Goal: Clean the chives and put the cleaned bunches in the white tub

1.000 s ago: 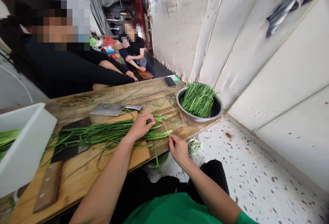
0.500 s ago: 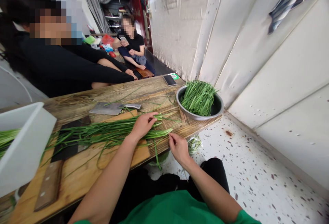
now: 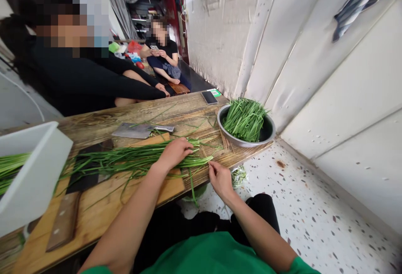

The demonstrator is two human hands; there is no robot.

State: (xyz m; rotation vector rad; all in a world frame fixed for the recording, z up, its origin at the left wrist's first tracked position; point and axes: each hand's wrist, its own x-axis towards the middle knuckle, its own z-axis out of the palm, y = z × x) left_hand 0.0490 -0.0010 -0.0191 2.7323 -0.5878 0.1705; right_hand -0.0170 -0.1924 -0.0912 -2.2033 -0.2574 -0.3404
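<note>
A loose bundle of garlic chives (image 3: 125, 158) lies across a wooden cutting board (image 3: 103, 207), its pale root ends pointing right. My left hand (image 3: 176, 153) is closed over the bundle near those ends, fingers curled round the stems and partly hidden. At the tip of the lower pale stems, my right hand (image 3: 221, 179) is pinched shut; what lies between thumb and forefinger is too small to make out. Under the leaves on the board rests a dark-bladed cleaver with a wooden handle (image 3: 64, 221).
A second cleaver (image 3: 133, 130) lies behind the board. A metal bowl (image 3: 222, 130) piled with cut chives stands at the table's right end, near a phone (image 3: 209, 97). At left is a white bin (image 3: 34, 190) holding more chives. Two people sit beyond the table (image 3: 94, 119).
The view has shifted slightly. Both my hands stay at the pale ends of the chives, nearly still. The far person has brought both hands together at a phone.
</note>
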